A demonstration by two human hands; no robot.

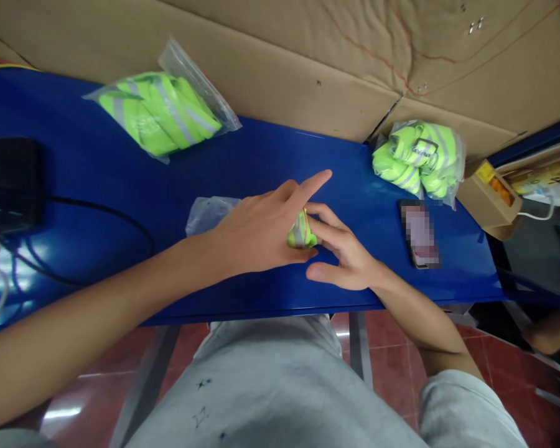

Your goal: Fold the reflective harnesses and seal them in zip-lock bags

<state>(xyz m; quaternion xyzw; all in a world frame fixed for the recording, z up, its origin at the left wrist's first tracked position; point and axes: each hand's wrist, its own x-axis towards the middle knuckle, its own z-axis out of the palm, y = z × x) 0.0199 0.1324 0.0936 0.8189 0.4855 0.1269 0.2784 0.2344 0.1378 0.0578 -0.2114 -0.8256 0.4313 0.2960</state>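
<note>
Over the middle of the blue table, my left hand [261, 227] is closed round a small neon yellow-green bundle of reflective strap [301, 231], with the index finger stretched out past it. Most of the bundle is hidden under that hand. My right hand [343, 252] is at the bundle's right side, its bent fingers touching or nearly touching it. The right thumb stands apart, and the fingertips are partly hidden. Just behind my left hand lies a clear plastic bag [210, 213]; whether it joins the bundle, I cannot tell.
Bagged neon reflective straps [161, 115] lie at the back left, with another such bag [420, 155] at the back right. A phone [420, 235] and cardboard box [488, 199] are at right. A black device [12, 183] with cables stands left. Cardboard [280, 68] lines the table's [270, 149] back.
</note>
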